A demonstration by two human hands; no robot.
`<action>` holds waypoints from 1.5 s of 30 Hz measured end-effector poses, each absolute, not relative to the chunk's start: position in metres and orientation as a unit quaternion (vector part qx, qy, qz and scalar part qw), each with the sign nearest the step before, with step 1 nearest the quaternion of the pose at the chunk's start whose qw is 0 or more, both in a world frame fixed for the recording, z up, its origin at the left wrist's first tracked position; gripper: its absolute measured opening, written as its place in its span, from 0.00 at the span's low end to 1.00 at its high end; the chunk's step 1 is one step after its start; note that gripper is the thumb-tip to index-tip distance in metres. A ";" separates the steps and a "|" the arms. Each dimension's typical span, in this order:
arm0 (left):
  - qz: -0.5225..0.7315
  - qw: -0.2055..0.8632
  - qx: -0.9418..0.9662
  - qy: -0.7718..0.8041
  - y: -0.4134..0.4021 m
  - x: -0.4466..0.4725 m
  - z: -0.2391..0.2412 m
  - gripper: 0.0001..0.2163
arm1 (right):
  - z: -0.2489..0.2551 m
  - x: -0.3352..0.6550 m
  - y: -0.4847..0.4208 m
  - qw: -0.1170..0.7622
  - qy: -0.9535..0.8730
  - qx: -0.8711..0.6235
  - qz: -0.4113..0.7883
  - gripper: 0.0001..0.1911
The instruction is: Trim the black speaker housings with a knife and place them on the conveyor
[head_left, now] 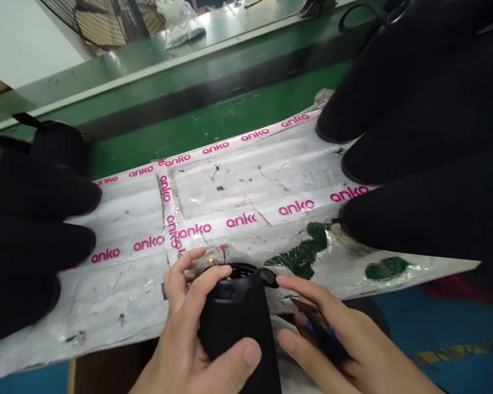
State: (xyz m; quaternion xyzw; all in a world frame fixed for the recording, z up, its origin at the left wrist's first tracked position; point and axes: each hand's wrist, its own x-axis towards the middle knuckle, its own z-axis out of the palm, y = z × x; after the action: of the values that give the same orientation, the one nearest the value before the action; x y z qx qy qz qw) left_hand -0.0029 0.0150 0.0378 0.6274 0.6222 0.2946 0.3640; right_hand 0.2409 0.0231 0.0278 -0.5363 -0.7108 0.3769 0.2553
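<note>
My left hand [189,328] is wrapped round a black cylindrical speaker housing [238,317] held upright at the near edge of the bench. Red and yellow wires [218,257] stick out of its open top rim. My right hand [345,345] lies just right of the housing, fingers stretched forward, with a small dark part with a blue edge [318,328] tucked under the fingers. A thin black loop [269,278] hangs off the housing's rim near my right fingertips.
A worn white sheet taped with pink "anko" tape [238,191] covers the green bench [213,126]. Several black fabric-covered housings lie stacked at the left [28,219] and right [427,137]. A fan [102,22] and plastic bag [181,22] sit at the back.
</note>
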 end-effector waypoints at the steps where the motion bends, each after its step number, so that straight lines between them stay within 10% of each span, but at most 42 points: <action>1: 0.281 0.347 0.620 0.645 0.012 -0.004 0.042 0.25 | 0.024 0.231 0.025 0.253 -0.678 -0.545 0.424 0.20; 9: 0.293 0.359 0.561 0.687 -0.005 -0.018 0.064 0.23 | 0.011 0.185 0.041 0.327 -0.607 -0.485 0.538 0.14; 15: 0.280 0.386 0.534 0.698 -0.011 -0.031 0.051 0.48 | 0.015 0.168 0.043 0.344 -0.612 -0.452 0.550 0.12; 45: 0.455 0.763 0.237 0.394 0.032 -0.021 0.028 0.37 | 0.003 0.182 0.034 0.495 -0.514 -0.422 0.559 0.28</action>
State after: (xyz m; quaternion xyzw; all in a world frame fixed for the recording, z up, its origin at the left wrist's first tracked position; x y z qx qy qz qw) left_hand -0.0208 0.0323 0.0276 0.2368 0.3940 0.4546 0.7629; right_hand 0.1821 0.0340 0.0034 -0.4216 -0.5142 0.5590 0.4953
